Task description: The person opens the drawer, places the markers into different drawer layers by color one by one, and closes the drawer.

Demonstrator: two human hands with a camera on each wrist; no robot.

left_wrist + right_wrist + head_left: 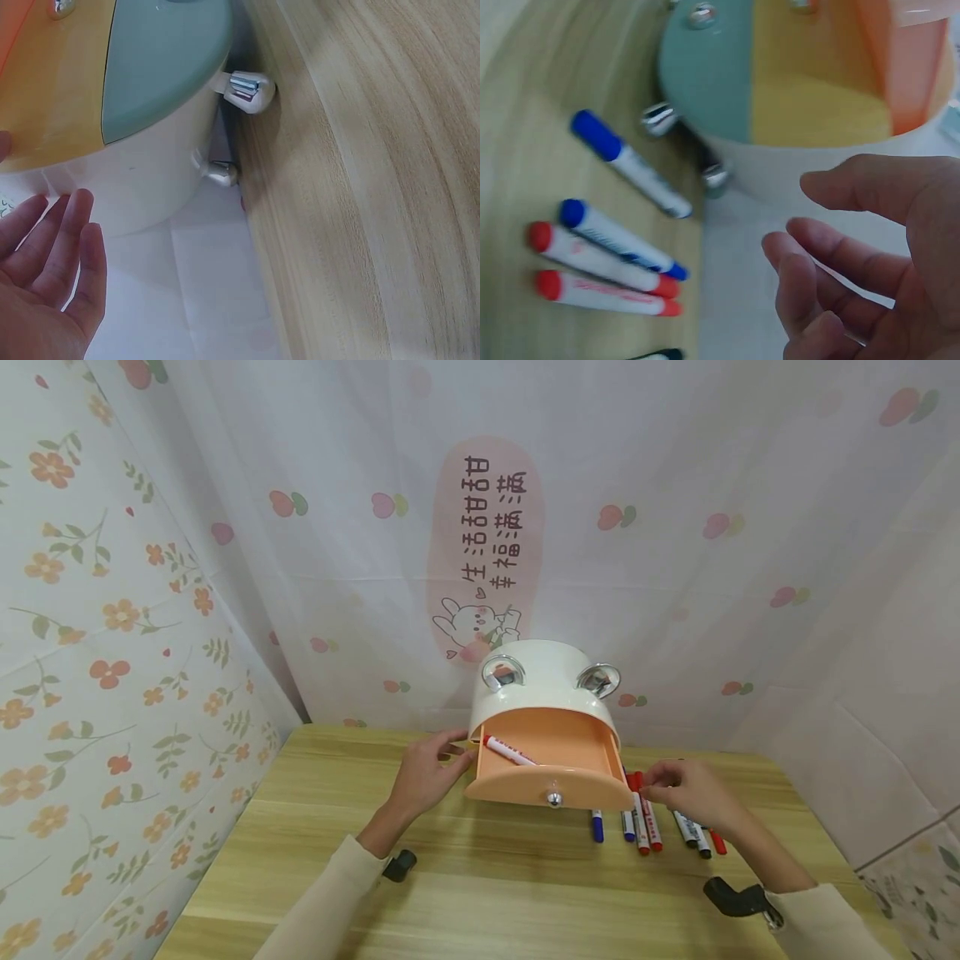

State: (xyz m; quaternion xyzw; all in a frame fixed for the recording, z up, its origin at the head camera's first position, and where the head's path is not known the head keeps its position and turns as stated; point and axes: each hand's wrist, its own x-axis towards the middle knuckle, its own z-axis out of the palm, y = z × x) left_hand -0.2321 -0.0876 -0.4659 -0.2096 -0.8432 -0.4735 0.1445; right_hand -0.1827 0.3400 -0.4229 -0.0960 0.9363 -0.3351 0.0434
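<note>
A white rounded box (543, 681) with silver ear-like rings stands at the back of the table. Its orange top drawer (551, 789) is pulled out, and a red-capped marker (512, 750) lies inside at the left. Beside the box's left side is my left hand (427, 777), its loosely bent fingertips (81, 201) at the white wall. My right hand (693, 789) hovers off the right side, thumb and fingers apart with nothing between them. Below the drawer show a yellow front (817, 82) and a green front (705, 82).
Blue-capped markers (630, 169) and red-capped markers (604, 292) lie on the wooden table (465, 877) right of the box. Black-capped markers (702, 842) and a red one (717, 842) lie under my right hand. A printed curtain (337, 568) hangs close behind the box.
</note>
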